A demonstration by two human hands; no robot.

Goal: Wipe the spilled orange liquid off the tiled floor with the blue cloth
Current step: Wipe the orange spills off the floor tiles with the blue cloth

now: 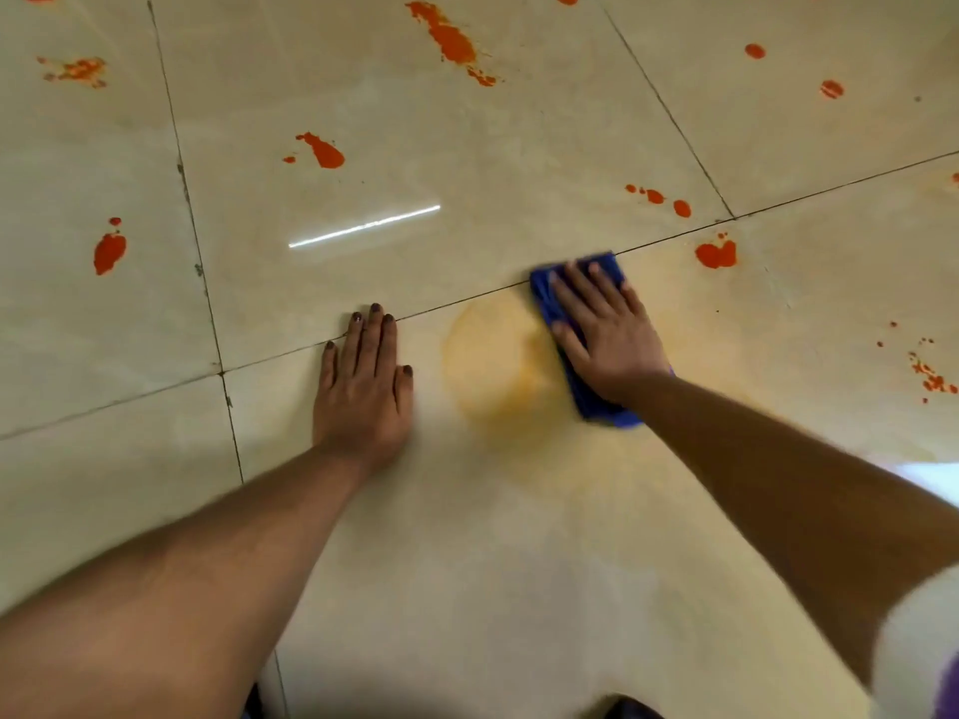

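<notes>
A blue cloth [576,324] is pressed flat under the open right hand [607,334]; firm, overlapping strokes are needed across the orange smear [498,365].

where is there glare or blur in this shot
Head view: a bright streak of glare lies on the glossy tiled floor above the left hand; the right hand and blue cloth look slightly motion-blurred; grout lines bow from wide-angle distortion.

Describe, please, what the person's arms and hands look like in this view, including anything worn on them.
Both forearms are bare, with no watch, ring or glove visible. The left hand has dark polish on its fingernails. The right hand shows no clear polish; blur makes it hard to tell. A white sleeve with a purple edge shows at the right upper arm.
</notes>
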